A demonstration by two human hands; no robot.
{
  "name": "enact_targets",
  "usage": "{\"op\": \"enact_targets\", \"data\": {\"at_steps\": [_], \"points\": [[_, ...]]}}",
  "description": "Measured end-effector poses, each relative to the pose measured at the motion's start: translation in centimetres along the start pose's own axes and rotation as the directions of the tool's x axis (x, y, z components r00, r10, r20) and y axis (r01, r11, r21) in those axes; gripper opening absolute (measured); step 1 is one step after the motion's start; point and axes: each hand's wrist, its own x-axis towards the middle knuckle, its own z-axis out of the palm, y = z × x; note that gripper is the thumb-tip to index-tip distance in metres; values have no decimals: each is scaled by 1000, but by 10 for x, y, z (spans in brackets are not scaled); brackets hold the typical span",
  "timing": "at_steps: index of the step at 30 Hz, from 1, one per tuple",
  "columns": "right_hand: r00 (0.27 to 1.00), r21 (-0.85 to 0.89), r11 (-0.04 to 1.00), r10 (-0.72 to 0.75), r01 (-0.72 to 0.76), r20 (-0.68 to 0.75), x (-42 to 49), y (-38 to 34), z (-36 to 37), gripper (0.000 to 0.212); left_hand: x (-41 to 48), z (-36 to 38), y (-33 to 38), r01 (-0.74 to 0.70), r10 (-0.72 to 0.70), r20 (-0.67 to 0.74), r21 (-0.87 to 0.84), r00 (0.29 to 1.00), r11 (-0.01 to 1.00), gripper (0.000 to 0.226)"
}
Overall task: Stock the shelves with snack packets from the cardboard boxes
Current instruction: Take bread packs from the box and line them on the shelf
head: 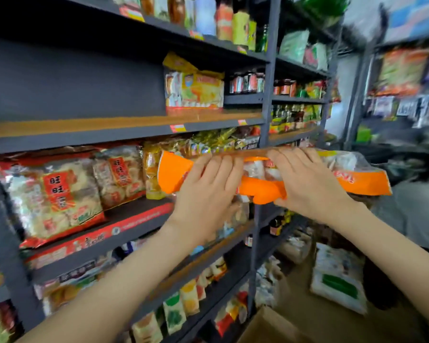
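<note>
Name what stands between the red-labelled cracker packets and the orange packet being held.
A yellow packet stands on the shelf between the red-labelled cracker packets and the orange packet, seen in the head view.

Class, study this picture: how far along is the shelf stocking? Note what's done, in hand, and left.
Done: red packets already stand on the middle shelf. In hand: the left hand and right hand hold an orange packet before it. Left: the shelf above shows bare board; a box sits below.
</note>
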Motion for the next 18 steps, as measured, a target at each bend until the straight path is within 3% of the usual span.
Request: {"op": "enact_targets", "data": {"at_steps": [5, 9, 13, 18], "points": [[977, -29, 999, 23, -30, -211, 30, 74, 35, 96, 52, 37, -18, -38, 67, -91, 289, 994, 957, 62], [943, 84, 994, 86, -62, -320, 68, 105, 75, 97, 87, 59, -49, -167, 232, -93, 449, 968, 878, 37], [913, 245, 966, 173, -83, -371, 111, 131, 122, 89, 109, 89, -78, -248, 306, -69, 433, 950, 867, 24], [909, 215, 977, 100, -12, -406, 173, 151, 181, 89, 130, 135, -119, -338, 402, -57, 439, 914, 832, 13]]}}
